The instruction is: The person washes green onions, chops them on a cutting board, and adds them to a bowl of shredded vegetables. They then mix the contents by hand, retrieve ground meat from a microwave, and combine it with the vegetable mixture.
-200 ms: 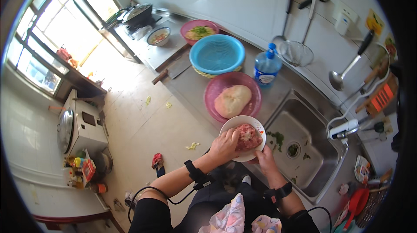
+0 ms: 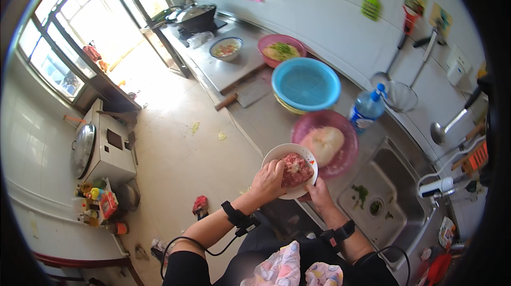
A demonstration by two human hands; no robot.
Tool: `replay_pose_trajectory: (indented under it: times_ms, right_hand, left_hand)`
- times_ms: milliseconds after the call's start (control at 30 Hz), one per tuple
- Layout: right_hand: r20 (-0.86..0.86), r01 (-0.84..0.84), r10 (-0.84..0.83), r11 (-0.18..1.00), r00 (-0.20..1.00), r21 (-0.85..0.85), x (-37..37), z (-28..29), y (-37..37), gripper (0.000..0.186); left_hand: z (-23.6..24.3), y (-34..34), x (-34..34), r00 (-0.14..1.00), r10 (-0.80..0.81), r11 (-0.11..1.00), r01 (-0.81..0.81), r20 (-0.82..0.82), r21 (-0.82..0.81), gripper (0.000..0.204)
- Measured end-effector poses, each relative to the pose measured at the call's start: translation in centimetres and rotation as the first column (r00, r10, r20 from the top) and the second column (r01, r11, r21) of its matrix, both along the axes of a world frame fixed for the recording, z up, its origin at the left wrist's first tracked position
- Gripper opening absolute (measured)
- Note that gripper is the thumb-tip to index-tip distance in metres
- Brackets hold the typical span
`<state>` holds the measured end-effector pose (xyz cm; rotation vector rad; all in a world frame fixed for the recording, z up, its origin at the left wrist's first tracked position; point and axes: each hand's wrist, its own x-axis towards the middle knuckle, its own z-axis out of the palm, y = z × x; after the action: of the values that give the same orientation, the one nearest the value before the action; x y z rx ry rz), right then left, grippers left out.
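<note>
A white plate (image 2: 279, 156) with a mound of raw minced meat (image 2: 298, 171) on it is tilted in front of me, beside the counter's edge. My right hand (image 2: 319, 195) grips the plate's near right rim, its fingers partly hidden underneath. From the left, my left hand (image 2: 269, 180) reaches over the rim, with its curled fingers against the meat; its thumb is hidden. Just beyond the plate, a pink basin (image 2: 348, 159) holds a large pale lump of dough (image 2: 326, 146).
The steel sink (image 2: 391, 179), with green scraps in it, lies to the right. Farther along the counter stand a blue basket (image 2: 306, 84), a blue bottle (image 2: 367, 109), a cleaver (image 2: 252, 94), a pink bowl of shredded food (image 2: 282, 51) and a patterned bowl (image 2: 225, 49).
My view has turned left, so the counter and sink appear farther right. The plate, held in both hands, has shifted left relative to the pink basin and the sink.
</note>
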<state>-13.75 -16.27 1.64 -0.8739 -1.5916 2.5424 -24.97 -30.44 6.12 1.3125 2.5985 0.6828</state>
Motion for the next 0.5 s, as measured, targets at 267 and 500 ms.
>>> replay_pose_trajectory:
  times_ms: [267,500]
  right_hand:
    - [-0.081,-0.119,0.114,0.992,0.99,-0.047,-18.4,1.3,-9.4,0.033]
    - [-0.001,-0.069,0.069,0.998,0.998,-0.008,-31.0,1.1,-8.9,0.036]
  left_hand:
    - [1.5,-10.0,-16.9,0.992,0.1,0.995,-0.098,-0.08,0.025,0.065]
    - [1.4,-9.6,-30.0,0.998,0.059,0.992,-0.058,-0.001,0.109,0.061]
